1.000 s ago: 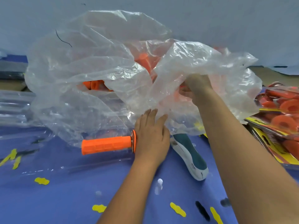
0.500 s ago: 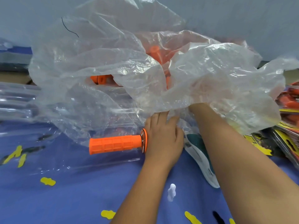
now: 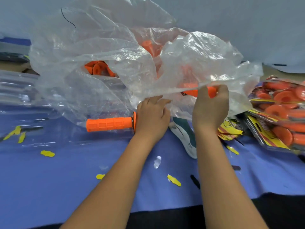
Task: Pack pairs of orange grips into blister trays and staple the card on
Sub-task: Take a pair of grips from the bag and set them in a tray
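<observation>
One orange grip [image 3: 109,124] lies in a clear blister tray [image 3: 49,136] on the blue table, its flange end against my left hand [image 3: 151,116]. That hand rests flat, fingers straight, on the edge of a big clear plastic bag [image 3: 99,52]. More orange grips [image 3: 99,69] show through the bag. My right hand [image 3: 211,106] holds a second orange grip [image 3: 212,92] at the bag's mouth, fingers curled round it, with the film draped over its far end.
A white and teal stapler [image 3: 185,138] lies between my forearms. Packed blister packs with yellow cards [image 3: 280,116] pile up at the right. A stack of clear trays [image 3: 14,90] sits at the left. Yellow paper scraps [image 3: 47,153] dot the table.
My right hand has come back out of the bag toward me, now gripping an orange grip. The bag's right side has lifted and spread. The left hand stayed by the tray.
</observation>
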A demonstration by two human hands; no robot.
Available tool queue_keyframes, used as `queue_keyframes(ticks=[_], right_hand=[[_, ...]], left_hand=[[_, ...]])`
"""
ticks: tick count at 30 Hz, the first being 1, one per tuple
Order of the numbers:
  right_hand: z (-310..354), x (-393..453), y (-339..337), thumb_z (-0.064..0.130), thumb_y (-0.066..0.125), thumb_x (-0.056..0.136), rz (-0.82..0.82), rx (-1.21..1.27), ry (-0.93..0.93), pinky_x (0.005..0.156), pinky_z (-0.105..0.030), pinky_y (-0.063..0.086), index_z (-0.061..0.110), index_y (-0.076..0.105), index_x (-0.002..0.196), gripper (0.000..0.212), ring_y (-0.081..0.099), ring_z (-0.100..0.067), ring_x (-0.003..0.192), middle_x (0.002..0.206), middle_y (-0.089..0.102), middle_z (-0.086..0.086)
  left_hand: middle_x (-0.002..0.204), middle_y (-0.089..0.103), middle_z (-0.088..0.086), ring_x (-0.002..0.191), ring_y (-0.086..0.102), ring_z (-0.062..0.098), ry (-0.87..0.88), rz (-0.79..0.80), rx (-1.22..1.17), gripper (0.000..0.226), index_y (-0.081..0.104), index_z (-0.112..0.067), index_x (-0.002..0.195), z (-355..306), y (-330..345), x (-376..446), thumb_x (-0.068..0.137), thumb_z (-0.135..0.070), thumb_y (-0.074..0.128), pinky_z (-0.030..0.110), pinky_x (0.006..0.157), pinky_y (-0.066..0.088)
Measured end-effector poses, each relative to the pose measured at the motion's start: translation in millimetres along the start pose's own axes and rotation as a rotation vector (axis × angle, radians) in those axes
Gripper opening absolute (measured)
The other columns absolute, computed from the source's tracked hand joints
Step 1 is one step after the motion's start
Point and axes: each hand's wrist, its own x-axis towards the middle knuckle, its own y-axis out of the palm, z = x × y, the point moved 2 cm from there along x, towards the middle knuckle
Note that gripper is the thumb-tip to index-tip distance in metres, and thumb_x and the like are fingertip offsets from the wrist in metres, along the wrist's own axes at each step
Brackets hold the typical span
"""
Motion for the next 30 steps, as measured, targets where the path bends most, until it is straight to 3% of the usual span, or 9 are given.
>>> queue_keyframes(ticks=[4,9,11,13,16,19,22,26,30], right_hand=[[-16,-32,-17,0.027,0.067,0.082,-0.153,0.196,0.009,0.054,-0.007,0.033,0.018,0.051,0.084,0.018,0.047,0.010,0.060,0.066,0.048,0.015],[-4,-44,-32,0.009,0.062,0.083,-0.354,0.545,-0.089,0.059,-0.007,0.035,0.022,0.043,0.073,0.026,0.040,0.006,0.058,0.066,0.041,0.016],[3,-44,-34,0.010,0.059,0.082,-0.354,0.628,-0.066,0.057,-0.010,0.033,0.023,0.039,0.067,0.028,0.035,0.001,0.056,0.063,0.037,0.014],[11,-49,-29,0.014,0.058,0.078,-0.293,0.648,-0.046,0.054,-0.013,0.030,0.021,0.034,0.062,0.029,0.029,-0.001,0.054,0.059,0.030,0.013],[24,-78,-12,0.013,0.057,0.078,-0.133,0.671,-0.064,0.056,-0.011,0.032,0.020,0.039,0.067,0.022,0.034,0.001,0.055,0.059,0.036,0.014],[30,-125,14,0.020,0.056,0.084,0.146,0.622,-0.129,0.061,-0.010,0.038,0.024,0.046,0.084,0.011,0.049,0.006,0.062,0.071,0.055,0.025],[33,-147,37,0.035,0.056,0.085,0.401,0.480,-0.181,0.063,-0.036,0.049,0.036,0.047,0.093,0.013,0.057,-0.012,0.066,0.078,0.058,0.014],[40,-132,59,0.028,0.063,0.087,0.533,0.262,-0.455,0.073,-0.035,0.048,0.022,0.056,0.108,0.023,0.059,-0.017,0.081,0.091,0.062,0.006],[34,-111,79,0.013,0.069,0.086,0.588,0.137,-0.559,0.091,-0.032,0.044,0.014,0.061,0.119,0.034,0.056,-0.023,0.106,0.113,0.064,-0.001]], left_hand=[[0.136,0.057,0.000,0.127,0.048,0.016,-0.130,-0.063,-0.413,0.037,0.059,-0.016,0.130,-14,-17,-3,0.096,-0.013,0.046,0.028,0.107,0.035],[0.133,0.056,-0.011,0.113,0.052,-0.004,-0.215,-0.020,-0.696,0.040,0.053,-0.024,0.135,-17,-33,-17,0.097,-0.015,0.045,0.013,0.096,0.038],[0.130,0.057,-0.010,0.116,0.054,0.001,-0.215,-0.025,-0.753,0.038,0.054,-0.024,0.133,-13,-43,-17,0.097,-0.015,0.046,0.022,0.102,0.043],[0.128,0.056,-0.012,0.122,0.054,0.008,-0.177,0.036,-0.818,0.035,0.052,-0.030,0.131,-6,-55,-16,0.097,-0.025,0.046,0.034,0.105,0.044],[0.119,0.059,-0.021,0.113,0.057,0.003,-0.053,0.160,-0.831,0.032,0.050,-0.043,0.121,3,-69,-16,0.090,-0.038,0.048,0.031,0.095,0.049],[0.113,0.061,-0.006,0.102,0.059,0.007,-0.044,-0.048,-0.900,0.025,0.053,-0.028,0.117,20,-87,-12,0.092,-0.030,0.050,0.030,0.085,0.054],[0.107,0.065,-0.002,0.103,0.063,0.018,-0.049,-0.270,-0.904,0.014,0.059,-0.026,0.107,45,-108,-11,0.097,-0.023,0.049,0.031,0.081,0.056],[0.084,0.068,-0.019,0.082,0.062,-0.001,-0.142,-0.546,-0.698,0.017,0.064,-0.028,0.096,82,-126,-17,0.096,-0.013,0.056,0.026,0.077,0.051],[0.093,0.070,-0.009,0.087,0.064,0.000,-0.119,-0.611,-0.562,0.019,0.070,-0.023,0.100,95,-131,-26,0.087,-0.009,0.067,0.019,0.077,0.049]])
